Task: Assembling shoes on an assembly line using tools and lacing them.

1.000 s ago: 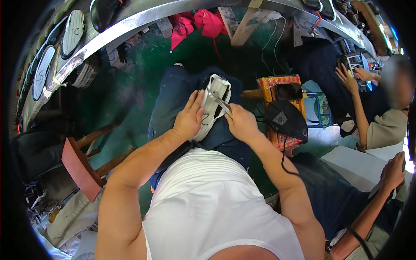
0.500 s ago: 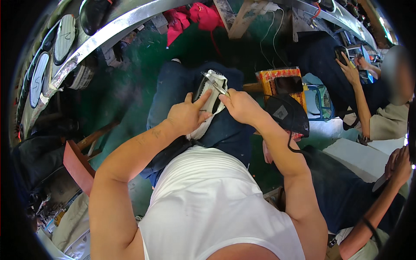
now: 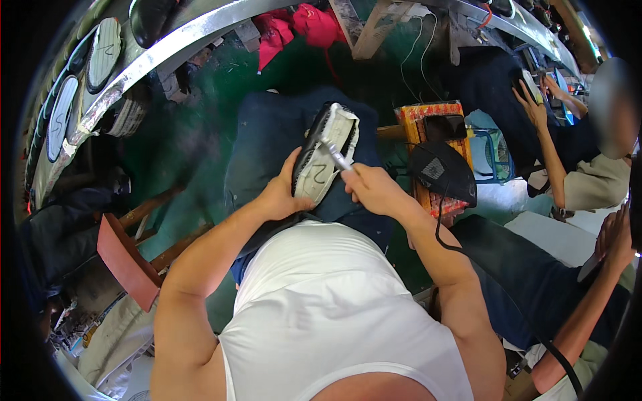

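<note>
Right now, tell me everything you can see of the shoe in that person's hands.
The shoe is turned sole side up over the lap, toe pointing away and slightly right. Its underside is pale, off-white, with a dark pen mark near the heel; a black upper wraps the edge, pleated at the toe. The left hand grips its heel end and side. The right hand holds a slim metal tool whose tip rests on the pale bottom. It looks unfinished, with no outer sole.

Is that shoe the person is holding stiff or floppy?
Probably fairly stiff: the shoe keeps its shape standing on edge in the left hand. Likely light, since one hand props it while the right hand works a metal tool.
</note>
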### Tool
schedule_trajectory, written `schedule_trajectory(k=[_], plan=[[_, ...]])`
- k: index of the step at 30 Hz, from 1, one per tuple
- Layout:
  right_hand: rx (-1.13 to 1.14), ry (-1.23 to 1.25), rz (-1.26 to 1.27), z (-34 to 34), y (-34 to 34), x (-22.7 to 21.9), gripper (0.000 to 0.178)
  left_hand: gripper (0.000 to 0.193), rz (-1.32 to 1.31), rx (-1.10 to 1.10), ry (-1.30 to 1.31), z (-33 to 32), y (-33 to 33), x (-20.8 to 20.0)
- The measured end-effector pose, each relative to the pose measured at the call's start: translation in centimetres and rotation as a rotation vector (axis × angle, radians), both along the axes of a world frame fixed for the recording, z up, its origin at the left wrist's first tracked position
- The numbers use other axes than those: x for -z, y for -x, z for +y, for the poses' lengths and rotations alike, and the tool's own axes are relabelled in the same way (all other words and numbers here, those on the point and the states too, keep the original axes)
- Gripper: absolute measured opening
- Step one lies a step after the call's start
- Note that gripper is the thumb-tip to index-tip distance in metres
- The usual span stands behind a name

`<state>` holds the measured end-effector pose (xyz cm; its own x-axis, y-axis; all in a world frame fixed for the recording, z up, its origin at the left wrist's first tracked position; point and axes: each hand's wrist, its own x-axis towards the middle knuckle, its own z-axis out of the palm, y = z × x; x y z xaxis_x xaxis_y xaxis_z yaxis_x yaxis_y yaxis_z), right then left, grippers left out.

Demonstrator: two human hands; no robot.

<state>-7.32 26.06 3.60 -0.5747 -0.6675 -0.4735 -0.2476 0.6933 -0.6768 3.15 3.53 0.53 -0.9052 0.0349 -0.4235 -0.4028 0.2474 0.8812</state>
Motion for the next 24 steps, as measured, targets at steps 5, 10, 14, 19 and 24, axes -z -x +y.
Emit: schedule_trajectory(k=[5,10,14,19,24], plan=[[0.418,0.399,-0.154,3.9,-2.2,2.2,0.038,0.096,0.162,0.115,0.313,-3.7,1.0,-6.6],[0.625,0.598,-0.266,5.3,-3.1,2.3,0.038,0.064,0.589,-0.157,-0.096,-4.6,5.5,-15.2],[0.517,0.452,-0.231,4.8,-2.6,1.4,0.028,0.059,0.396,-0.358,-0.051,-2.2,11.2,-9.3],[0.361,0.418,-0.122,4.9,-3.1,0.7,0.026,0.075,0.219,-0.03,0.066,-1.6,3.7,1.7],[0.158,0.168,-0.23,4.0,-2.6,-0.9,0.025,0.056,0.05,-0.067,0.261,-0.8,2.8,-1.6]])
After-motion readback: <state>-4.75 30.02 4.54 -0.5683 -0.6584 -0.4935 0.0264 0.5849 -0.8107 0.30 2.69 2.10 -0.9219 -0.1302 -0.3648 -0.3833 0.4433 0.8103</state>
